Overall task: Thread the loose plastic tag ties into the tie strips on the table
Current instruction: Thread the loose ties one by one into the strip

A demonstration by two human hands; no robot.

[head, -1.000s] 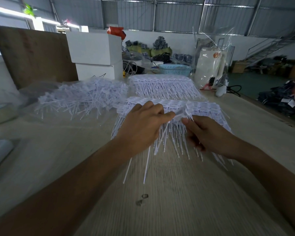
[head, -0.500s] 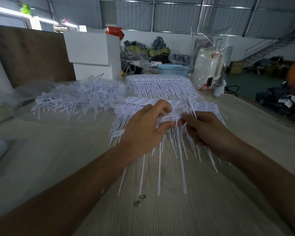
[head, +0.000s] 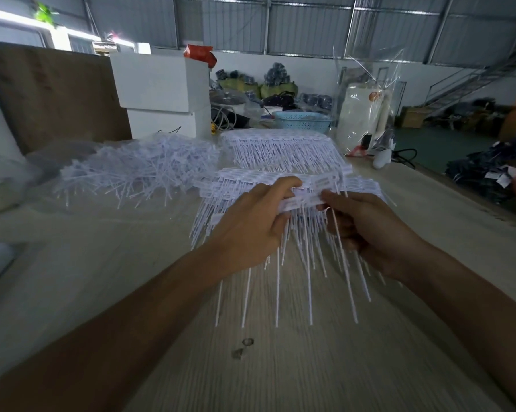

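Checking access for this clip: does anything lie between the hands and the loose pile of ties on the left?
Nothing visible does. The loose ties lie left of the left hand, with only bare table between. Both hands, the right hand too, already hold a tie strip.

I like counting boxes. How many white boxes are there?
2: one white box sits on another white box, behind the loose ties. More may be hidden.

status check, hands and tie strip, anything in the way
Left hand and right hand both grip one tie strip, lifted above the strip stack. Loose ties pile far left, untouched. Nothing in the way.
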